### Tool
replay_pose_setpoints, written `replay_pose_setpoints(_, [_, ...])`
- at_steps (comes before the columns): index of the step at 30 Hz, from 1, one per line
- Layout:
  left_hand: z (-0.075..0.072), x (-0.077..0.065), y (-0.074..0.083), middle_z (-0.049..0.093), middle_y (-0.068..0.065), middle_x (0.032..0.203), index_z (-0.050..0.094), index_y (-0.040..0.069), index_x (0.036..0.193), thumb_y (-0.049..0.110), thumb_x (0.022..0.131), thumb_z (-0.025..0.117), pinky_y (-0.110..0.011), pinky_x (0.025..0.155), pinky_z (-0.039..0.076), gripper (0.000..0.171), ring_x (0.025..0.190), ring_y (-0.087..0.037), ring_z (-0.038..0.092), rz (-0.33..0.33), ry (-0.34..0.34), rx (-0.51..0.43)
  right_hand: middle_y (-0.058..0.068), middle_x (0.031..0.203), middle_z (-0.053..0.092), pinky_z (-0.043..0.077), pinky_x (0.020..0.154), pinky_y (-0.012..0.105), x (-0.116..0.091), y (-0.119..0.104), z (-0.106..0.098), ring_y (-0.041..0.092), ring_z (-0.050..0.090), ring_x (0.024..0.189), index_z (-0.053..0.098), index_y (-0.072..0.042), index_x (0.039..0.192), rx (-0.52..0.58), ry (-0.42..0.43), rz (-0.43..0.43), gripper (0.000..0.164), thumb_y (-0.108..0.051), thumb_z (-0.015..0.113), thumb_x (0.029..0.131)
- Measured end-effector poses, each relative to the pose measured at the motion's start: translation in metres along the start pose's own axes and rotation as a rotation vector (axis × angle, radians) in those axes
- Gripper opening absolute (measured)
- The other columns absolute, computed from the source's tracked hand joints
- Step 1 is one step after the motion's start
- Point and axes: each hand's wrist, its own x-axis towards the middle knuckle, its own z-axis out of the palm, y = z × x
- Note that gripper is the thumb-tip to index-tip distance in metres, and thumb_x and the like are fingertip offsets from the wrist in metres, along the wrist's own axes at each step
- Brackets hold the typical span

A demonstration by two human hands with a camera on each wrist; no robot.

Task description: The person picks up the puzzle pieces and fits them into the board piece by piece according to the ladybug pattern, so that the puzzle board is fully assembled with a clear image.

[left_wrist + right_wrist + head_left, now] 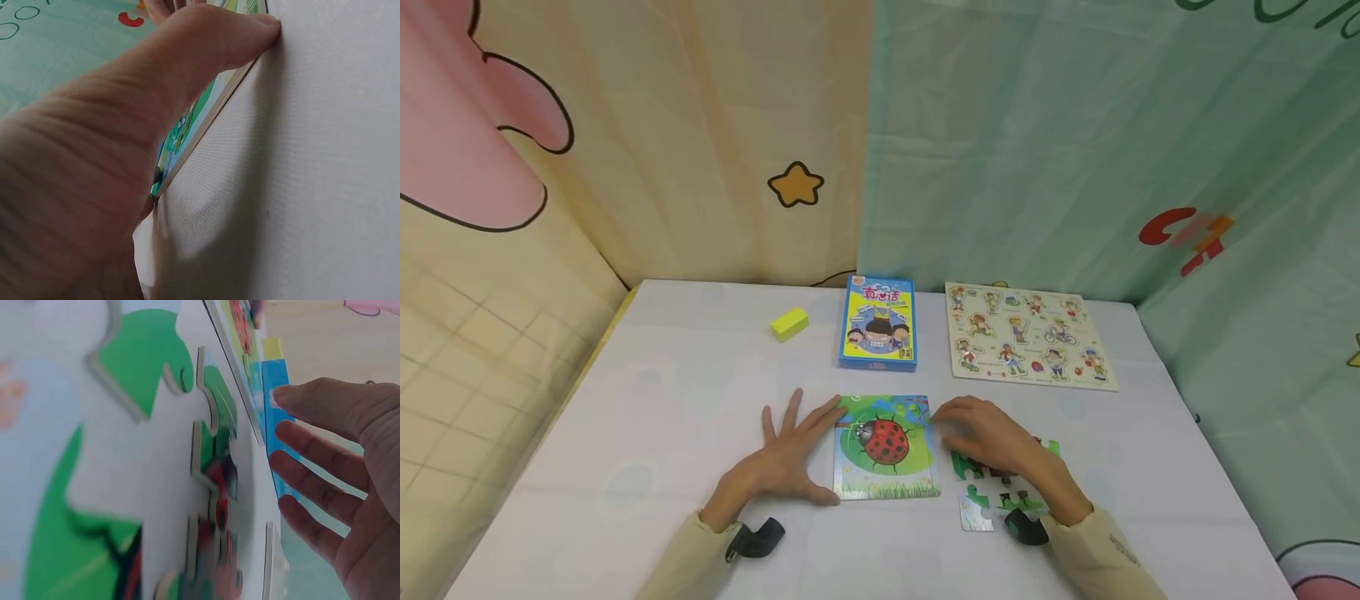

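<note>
A square ladybug puzzle board (886,443) lies flat on the white table. My left hand (784,460) is spread at its left side, with fingertips at the upper left corner and the thumb by the lower left corner. In the left wrist view the thumb (250,34) lies along the board's edge. My right hand (988,433) hovers at the board's right edge with its fingers loosely bent. In the right wrist view nothing shows between the thumb and fingers (319,456). Loose jigsaw pieces (976,514) lie under and beside that hand, partly hidden by it.
Behind the board stands a blue and yellow card box (878,329), with a small yellow block (790,324) to its left. A wooden peg puzzle (1030,336) with figures lies at the back right. Printed curtains (1000,150) hang along the table's rear edge.
</note>
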Motion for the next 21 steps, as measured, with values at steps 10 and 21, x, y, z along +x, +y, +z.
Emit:
replay_pose_setpoints(10, [0.001,-0.001,0.0,0.015,-0.002,0.169,0.029,0.02,0.158,0.054,0.06,0.091,-0.084,0.101,-0.015,0.121,0.149,-0.055,-0.014,0.015,0.013,-0.004,-0.003,0.129,0.065,0.051,0.099,0.047,-0.044,0.012,-0.004,0.024,0.059,0.121,0.069,-0.016,0.123,0.052,0.029,0.095,0.035,-0.026,0.075,0.09])
replay_pose_setpoints(21, [0.001,0.001,-0.002,0.015,-0.003,0.169,0.029,0.019,0.158,0.054,0.06,0.091,-0.085,0.101,-0.015,0.121,0.148,-0.055,-0.014,0.026,0.012,-0.009,-0.004,0.131,0.064,0.052,0.097,0.041,-0.058,0.018,-0.001,0.024,0.059,0.12,0.069,-0.02,0.124,0.087,-0.011,0.1,0.036,-0.03,0.075,0.09])
